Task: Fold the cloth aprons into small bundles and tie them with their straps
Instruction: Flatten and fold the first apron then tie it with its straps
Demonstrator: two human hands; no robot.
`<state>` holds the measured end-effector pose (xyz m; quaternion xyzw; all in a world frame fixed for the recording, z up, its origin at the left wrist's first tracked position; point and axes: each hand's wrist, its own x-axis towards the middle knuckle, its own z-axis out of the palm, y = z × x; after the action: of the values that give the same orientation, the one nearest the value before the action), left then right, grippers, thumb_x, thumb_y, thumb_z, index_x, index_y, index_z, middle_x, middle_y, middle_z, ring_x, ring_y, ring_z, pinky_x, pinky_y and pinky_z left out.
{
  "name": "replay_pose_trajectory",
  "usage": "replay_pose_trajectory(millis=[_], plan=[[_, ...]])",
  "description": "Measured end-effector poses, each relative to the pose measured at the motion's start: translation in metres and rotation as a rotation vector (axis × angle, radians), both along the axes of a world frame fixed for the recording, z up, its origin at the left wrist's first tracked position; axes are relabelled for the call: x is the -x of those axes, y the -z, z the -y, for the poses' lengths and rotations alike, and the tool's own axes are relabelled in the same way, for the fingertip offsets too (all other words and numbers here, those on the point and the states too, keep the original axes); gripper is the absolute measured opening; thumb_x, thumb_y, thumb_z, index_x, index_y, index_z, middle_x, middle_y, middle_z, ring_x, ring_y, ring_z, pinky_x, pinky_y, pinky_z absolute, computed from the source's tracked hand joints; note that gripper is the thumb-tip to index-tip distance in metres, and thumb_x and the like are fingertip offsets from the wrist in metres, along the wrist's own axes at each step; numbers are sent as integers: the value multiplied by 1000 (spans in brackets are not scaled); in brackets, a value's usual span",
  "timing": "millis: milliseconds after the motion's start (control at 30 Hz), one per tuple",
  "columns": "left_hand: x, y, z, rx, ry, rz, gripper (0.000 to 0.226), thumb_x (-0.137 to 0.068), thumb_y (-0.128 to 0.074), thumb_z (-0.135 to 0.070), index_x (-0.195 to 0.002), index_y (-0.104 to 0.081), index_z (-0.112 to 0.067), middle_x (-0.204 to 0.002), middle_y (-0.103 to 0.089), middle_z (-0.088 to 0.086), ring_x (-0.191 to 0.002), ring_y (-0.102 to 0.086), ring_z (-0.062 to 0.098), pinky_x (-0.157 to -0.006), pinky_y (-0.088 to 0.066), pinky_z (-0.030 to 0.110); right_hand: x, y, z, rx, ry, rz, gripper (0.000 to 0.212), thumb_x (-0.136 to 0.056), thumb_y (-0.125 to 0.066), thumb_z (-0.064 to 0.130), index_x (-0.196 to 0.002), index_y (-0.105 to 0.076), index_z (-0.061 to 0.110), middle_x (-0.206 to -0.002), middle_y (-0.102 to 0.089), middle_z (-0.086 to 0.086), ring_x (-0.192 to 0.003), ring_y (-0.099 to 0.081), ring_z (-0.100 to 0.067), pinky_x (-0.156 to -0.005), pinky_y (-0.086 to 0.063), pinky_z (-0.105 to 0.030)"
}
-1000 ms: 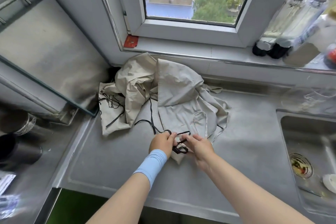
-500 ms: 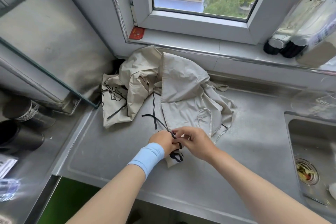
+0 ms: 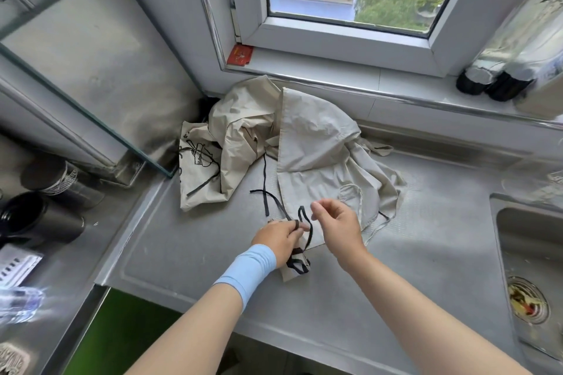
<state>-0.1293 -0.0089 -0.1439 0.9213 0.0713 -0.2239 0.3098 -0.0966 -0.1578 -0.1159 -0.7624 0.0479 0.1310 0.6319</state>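
"Where are the aprons (image 3: 304,146)?"

"Heaped loose at 12 o'clock on the counter (image 3: 182,253). Your bundle (image 3: 289,274) lies at the centre, partly under your left hand (image 3: 278,239)."

"And your hands?"

"Your left pinches the black strap (image 3: 265,186) at the bundle. Your right hand (image 3: 338,224), at 3 o'clock of it, is loosely curled and holds nothing."

I see bare bench (image 3: 182,253) open at the near left, and more free steel on the right up to the sink (image 3: 530,240). The heaped aprons (image 3: 307,146) fill the back corner; a glass panel (image 3: 91,115) walls off the left.
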Motion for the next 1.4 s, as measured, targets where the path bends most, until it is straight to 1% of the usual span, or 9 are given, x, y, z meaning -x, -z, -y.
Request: replay_pose_trajectory(millis=[133,267,367,467,567,700,933,1133,1400], plan=[[-7,-8,8,-48,16,-37,33,-100,-33,-43,-106,-64,-37,-117,-66,-4,-113,-55,20,-96,-42,36,-9,-3,0,-16,-233,-174,13,-94,-63,19,-89,-69,8,-81,-67,-5,-75,-61,-14,-73,-47,-26],[-2,-6,11,-61,-22,-11,29,-99,-36,-36,-107,-64,-33,-110,-68,-1,-115,-51,19,-99,-39,34,-15,16,19,474,89,-133,26,-96,-45,34,-101,-61,14,-106,-64,-5,-105,-59,-25,-88,-41,-34],[1,-5,13,-63,-67,-29,25,-92,-38,-41,-100,-58,-28,-97,-70,0,-109,-53,20,-96,-42,35,-1,25,27,806,-107,-299,64,-90,-35,64,-94,-67,8,-97,-68,-11,-97,-62,-32,-76,-45,-35],[-2,-9,13,-25,-104,-58,17,-89,-40,-39,-90,-50,-25,-82,-73,-6,-97,-60,19,-86,-47,35,7,29,25,1042,-210,-263,61,-84,-46,69,-91,-66,12,-94,-68,-9,-91,-64,-29,-65,-44,-31],[-1,-13,13,-7,-135,-6,15,-94,-42,-36,-91,-45,-22,-90,-72,-2,-94,-60,24,-83,-47,35,-2,38,22,929,-168,-292,35,-76,-65,49,-72,-63,15,-80,-68,-7,-77,-63,-27,-60,-41,-28],[0,-13,16,-47,-96,64,12,-96,-42,-33,-86,-44,-28,-84,-72,-6,-91,-60,21,-79,-47,34,-4,45,27,756,-139,-344,22,-73,-60,22,-54,-52,14,-57,-58,-4,-67,-62,-31,-54,-42,-27],[-3,-11,23,-134,-109,58,17,-95,-40,-35,-95,-57,-33,-90,-70,-5,-95,-59,22,-74,-47,31,8,34,35,147,-140,-23,15,-86,-75,23,-71,-71,22,-65,-61,13,-64,-53,-5,-64,-41,-25],[-1,0,14,-48,4,10,20,-89,-46,-36,-91,-65,-32,-98,-64,-1,-105,-53,21,-85,-45,33,3,35,22,169,-382,393,5,-87,-73,11,-88,-74,16,-101,-68,9,-91,-66,-10,-81,-50,-20],[6,-1,4,153,-120,4,16,-80,-60,-25,-71,-71,-32,-78,-65,-5,-97,-51,13,-84,-46,25,0,42,18,526,-555,545,13,-97,-45,39,-97,-49,27,-71,-61,5,-60,-46,-20,-56,-44,-35]])
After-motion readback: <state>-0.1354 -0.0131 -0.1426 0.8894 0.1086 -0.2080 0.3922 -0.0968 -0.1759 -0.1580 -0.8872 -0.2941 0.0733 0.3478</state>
